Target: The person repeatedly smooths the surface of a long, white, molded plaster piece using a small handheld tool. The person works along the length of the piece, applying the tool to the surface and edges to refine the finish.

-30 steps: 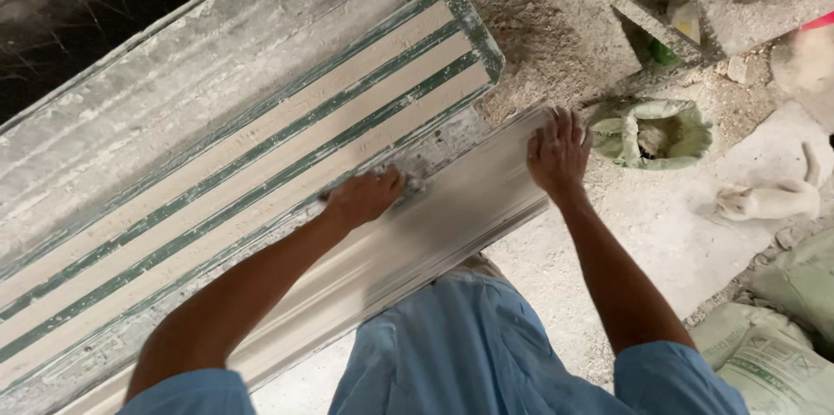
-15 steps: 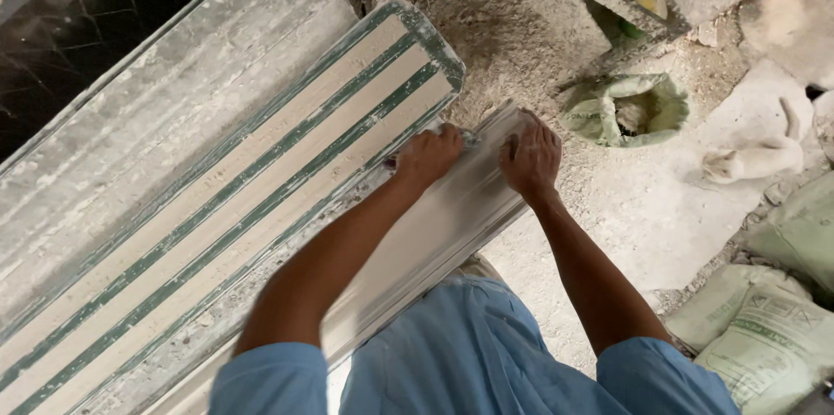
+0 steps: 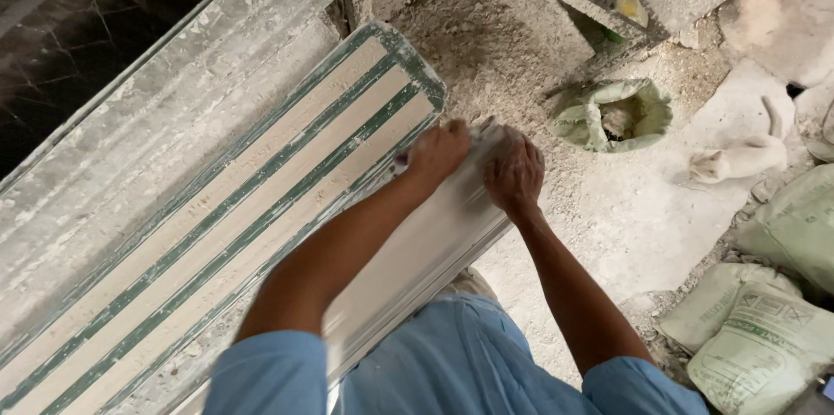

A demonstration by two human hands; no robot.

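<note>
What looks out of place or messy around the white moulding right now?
An open green sack slumps on the floor beyond the right hand, amid rubble and dust. The white moulding itself shows no visible breakage.

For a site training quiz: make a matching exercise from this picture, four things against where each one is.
Things:
1. left hand
2. right hand
3. open sack
4. green-striped mould

Places:
A. on the dusty floor, upper right
B. on the white moulding's far end, nearer the striped mould
C. left of the white moulding
D. on the moulding's far end, on the floor side

Pairs: 1-B, 2-D, 3-A, 4-C
</note>
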